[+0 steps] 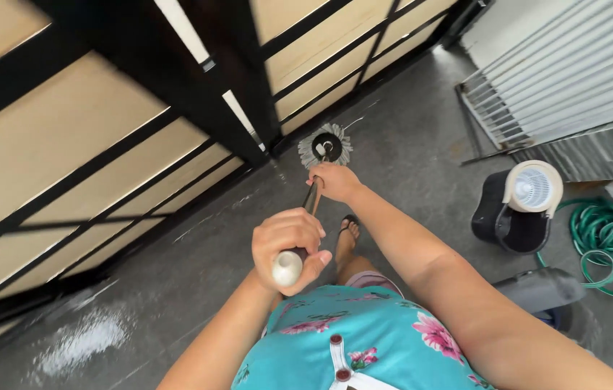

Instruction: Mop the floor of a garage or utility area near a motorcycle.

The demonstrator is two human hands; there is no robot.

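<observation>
Her left hand point(288, 242) is wrapped tight round the top end of the mop handle point(311, 202), while the right hand point(335, 180) grips it further down, fingers closed. Just beyond that right hand the round mop head point(326, 146) sits on the wet grey floor point(176, 282), seemingly pressed flat, beside the black-framed gate point(198, 108). Off to the right of both hands stand a black bucket point(508, 217) and a green hose point(602, 238)
</observation>
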